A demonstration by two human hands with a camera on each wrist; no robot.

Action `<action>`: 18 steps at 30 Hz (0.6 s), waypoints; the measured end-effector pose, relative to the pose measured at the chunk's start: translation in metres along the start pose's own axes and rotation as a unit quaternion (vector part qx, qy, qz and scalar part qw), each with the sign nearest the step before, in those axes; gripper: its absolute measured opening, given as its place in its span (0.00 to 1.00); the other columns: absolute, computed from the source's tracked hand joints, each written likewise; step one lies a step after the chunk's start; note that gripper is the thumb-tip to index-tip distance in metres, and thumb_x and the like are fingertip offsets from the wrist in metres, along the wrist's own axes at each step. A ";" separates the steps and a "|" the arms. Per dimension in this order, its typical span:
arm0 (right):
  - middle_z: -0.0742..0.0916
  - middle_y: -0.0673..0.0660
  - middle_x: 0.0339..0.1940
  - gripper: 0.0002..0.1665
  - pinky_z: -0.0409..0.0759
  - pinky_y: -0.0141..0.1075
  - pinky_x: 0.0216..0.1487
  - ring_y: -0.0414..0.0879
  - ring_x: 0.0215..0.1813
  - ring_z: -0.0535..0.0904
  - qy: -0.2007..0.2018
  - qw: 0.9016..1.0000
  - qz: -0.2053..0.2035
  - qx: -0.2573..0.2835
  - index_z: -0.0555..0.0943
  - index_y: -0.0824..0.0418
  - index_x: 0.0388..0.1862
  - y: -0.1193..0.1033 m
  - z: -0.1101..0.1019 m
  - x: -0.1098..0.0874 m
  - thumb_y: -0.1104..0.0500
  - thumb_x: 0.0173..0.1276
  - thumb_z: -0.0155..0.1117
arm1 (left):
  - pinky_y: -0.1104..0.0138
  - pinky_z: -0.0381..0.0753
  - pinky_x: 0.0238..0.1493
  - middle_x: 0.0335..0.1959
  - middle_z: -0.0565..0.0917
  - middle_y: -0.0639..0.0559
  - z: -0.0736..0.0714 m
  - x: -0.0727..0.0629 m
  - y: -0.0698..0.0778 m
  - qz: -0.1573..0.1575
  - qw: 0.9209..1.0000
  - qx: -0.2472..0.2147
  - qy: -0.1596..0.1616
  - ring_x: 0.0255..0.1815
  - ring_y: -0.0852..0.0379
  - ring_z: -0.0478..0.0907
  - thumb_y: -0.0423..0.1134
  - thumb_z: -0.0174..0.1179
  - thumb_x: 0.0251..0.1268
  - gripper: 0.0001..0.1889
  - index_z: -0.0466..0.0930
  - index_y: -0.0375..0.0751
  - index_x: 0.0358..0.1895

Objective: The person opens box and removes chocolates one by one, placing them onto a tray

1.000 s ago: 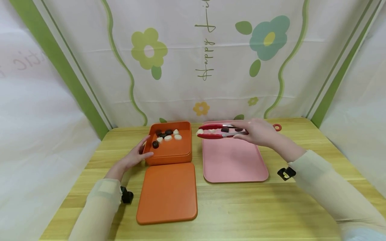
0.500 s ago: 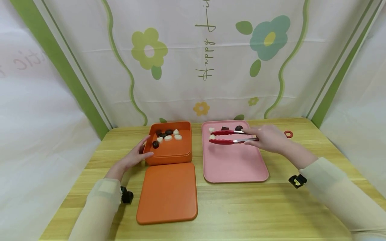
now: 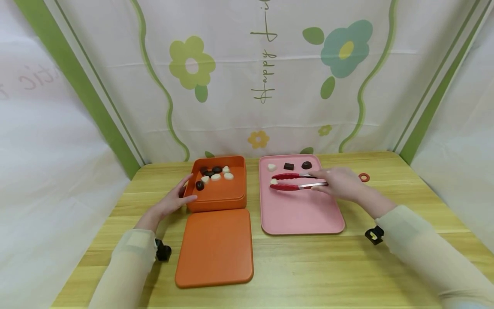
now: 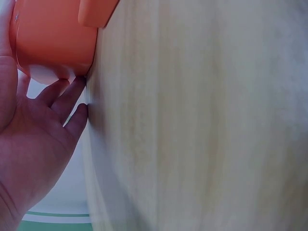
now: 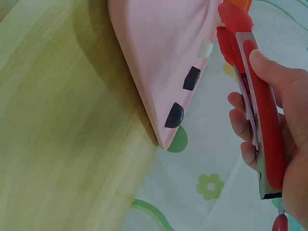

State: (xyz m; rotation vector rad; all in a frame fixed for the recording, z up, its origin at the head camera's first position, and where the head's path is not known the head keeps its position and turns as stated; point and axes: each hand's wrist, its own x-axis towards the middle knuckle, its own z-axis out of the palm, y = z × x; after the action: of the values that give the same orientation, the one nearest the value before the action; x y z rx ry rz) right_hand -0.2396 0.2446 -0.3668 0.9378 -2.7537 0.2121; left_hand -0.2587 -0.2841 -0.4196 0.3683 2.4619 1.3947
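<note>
A white cloth (image 3: 227, 120), printed with flowers and the word "Happy", hangs behind a wooden counter (image 3: 308, 274). On the counter's right half lies a pink tray (image 3: 301, 216). To the tray's left sits an uncovered orange box (image 3: 220, 193), with a flat orange lid (image 3: 214, 249) just in front of it. The left hand (image 3: 172, 201) rests at the box's left side, its grip spread, thumb by the near corner. The right hand (image 3: 341, 183), over the tray, has its grip closed round red-tipped tongs (image 3: 299, 186). These point left, tips apart, with a white piece (image 3: 273, 182) between them; whether both tips touch it is unclear. Along the tray's far edge, in a row, lie a second white piece (image 3: 272, 167), a dark block (image 3: 288, 166) and a dark dome (image 3: 306, 165). Inside the box, four dark and four white morsels (image 3: 215, 177) lie loosely grouped.
</note>
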 end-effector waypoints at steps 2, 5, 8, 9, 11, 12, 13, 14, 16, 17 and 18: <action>0.88 0.58 0.42 0.27 0.76 0.45 0.30 0.48 0.33 0.82 -0.004 1.000 0.002 0.001 0.83 0.60 0.57 0.001 0.001 0.002 0.49 0.61 0.72 | 0.38 0.52 0.67 0.73 0.53 0.26 0.000 0.000 0.001 0.001 1.000 -0.001 0.000 0.71 0.31 0.54 0.41 0.59 0.71 0.44 0.37 0.52 0.80; 0.88 0.59 0.43 0.27 0.78 0.48 0.33 0.51 0.36 0.83 -0.007 1.000 0.006 0.004 0.83 0.61 0.56 0.004 0.003 0.006 0.50 0.61 0.72 | 0.39 0.52 0.67 0.73 0.53 0.26 0.001 -0.001 0.001 0.004 1.000 -0.002 0.001 0.71 0.31 0.54 0.42 0.59 0.71 0.44 0.37 0.52 0.80; 0.88 0.60 0.45 0.27 0.78 0.50 0.35 0.53 0.38 0.84 -0.013 1.000 0.012 0.005 0.83 0.62 0.56 0.006 0.004 0.010 0.49 0.62 0.72 | 0.39 0.52 0.67 0.73 0.53 0.26 0.001 -0.001 0.001 0.006 1.000 -0.005 0.003 0.72 0.32 0.53 0.42 0.60 0.70 0.44 0.38 0.52 0.80; 0.88 0.60 0.45 0.27 0.78 0.51 0.35 0.53 0.38 0.84 -0.016 1.000 0.013 0.005 0.83 0.62 0.57 0.006 0.004 0.011 0.49 0.62 0.72 | 0.40 0.53 0.67 0.73 0.53 0.27 0.001 -0.001 0.000 0.006 1.000 -0.004 0.003 0.72 0.32 0.53 0.43 0.60 0.70 0.44 0.38 0.52 0.80; 0.88 0.60 0.45 0.27 0.78 0.50 0.34 0.53 0.38 0.84 -0.021 1.000 0.013 0.003 0.83 0.62 0.57 0.006 0.005 0.013 0.49 0.62 0.72 | 0.40 0.53 0.67 0.73 0.53 0.27 0.000 -0.001 0.000 0.009 1.000 -0.005 0.004 0.72 0.32 0.54 0.42 0.60 0.70 0.44 0.38 0.51 0.80; 0.87 0.60 0.45 0.28 0.78 0.50 0.35 0.53 0.39 0.84 -0.023 1.000 0.014 0.002 0.83 0.61 0.57 0.007 0.005 0.013 0.49 0.61 0.72 | 0.40 0.53 0.67 0.73 0.53 0.26 0.000 0.000 -0.001 0.010 1.000 -0.005 0.004 0.71 0.31 0.54 0.42 0.60 0.70 0.44 0.38 0.51 0.80; 0.87 0.60 0.45 0.28 0.78 0.50 0.34 0.53 0.38 0.83 -0.025 1.000 0.015 0.001 0.83 0.61 0.57 0.007 0.005 0.014 0.48 0.61 0.72 | 0.40 0.53 0.67 0.73 0.53 0.26 0.000 0.000 -0.001 0.012 1.000 -0.005 0.004 0.71 0.31 0.54 0.42 0.60 0.70 0.44 0.38 0.51 0.80; 0.87 0.60 0.45 0.28 0.78 0.49 0.34 0.52 0.38 0.83 -0.026 1.000 0.016 0.000 0.83 0.61 0.57 0.007 0.006 0.014 0.48 0.61 0.72 | 0.40 0.53 0.67 0.73 0.53 0.26 0.000 0.000 -0.001 0.014 1.000 -0.004 0.004 0.71 0.31 0.54 0.42 0.60 0.70 0.44 0.38 0.50 0.80; 0.87 0.60 0.45 0.28 0.78 0.49 0.34 0.51 0.37 0.82 -0.030 0.999 0.016 -0.001 0.83 0.61 0.57 0.007 0.006 0.015 0.48 0.61 0.72 | 0.40 0.54 0.67 0.72 0.54 0.26 0.000 0.000 -0.002 0.016 1.000 -0.001 0.004 0.71 0.31 0.55 0.42 0.60 0.70 0.44 0.38 0.50 0.80; 0.87 0.60 0.45 0.28 0.78 0.49 0.34 0.51 0.36 0.82 -0.031 0.999 0.017 -0.002 0.83 0.60 0.57 0.007 0.006 0.015 0.48 0.61 0.72 | 0.40 0.54 0.67 0.72 0.54 0.26 0.000 0.000 -0.002 0.016 1.000 0.001 0.004 0.71 0.31 0.55 0.42 0.60 0.70 0.44 0.38 0.51 0.80; 0.87 0.60 0.45 0.28 0.77 0.49 0.34 0.51 0.36 0.82 -0.033 0.999 0.018 -0.003 0.83 0.60 0.57 0.007 0.007 0.016 0.48 0.61 0.73 | 0.40 0.54 0.67 0.72 0.54 0.26 0.000 0.000 -0.002 0.016 1.000 0.002 0.005 0.71 0.32 0.55 0.42 0.59 0.71 0.44 0.38 0.51 0.80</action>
State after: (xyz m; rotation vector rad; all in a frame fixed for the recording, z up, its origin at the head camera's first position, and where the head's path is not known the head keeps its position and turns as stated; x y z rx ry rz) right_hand -0.2571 0.2393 -0.3696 0.9104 -2.8319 0.1828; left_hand -0.2588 -0.2848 -0.4212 0.4050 2.4779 1.4075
